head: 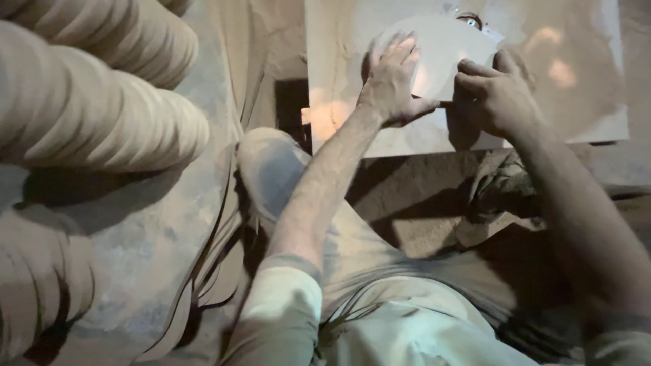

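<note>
Filling the left side of your view, leaning stacks of round wooden discs (102, 115) lie piled like rolls, close enough to reach, with thin curved offcuts (210, 271) strewn on the dusty floor beside your knee (271, 169). Ahead of you sits the pale tabletop (583, 88), a flat square surface with a small metal fitting (469, 19) poking up near its far edge; it looks like a blade or guide, though dust and glare keep you from telling which. On that surface lies the thin, light sheet piece (447, 47), with one curved edge, its far corner close to the fitting. Your left hand (393, 78) is spread flat, fingers open, pressing down on the sheet's near left part, probably to keep it from lifting or sliding. Your right hand (495, 95) is curled, fingers bent, gripping the sheet's right near edge, which seems to let you steer it while the flat hand steadies it.
</note>
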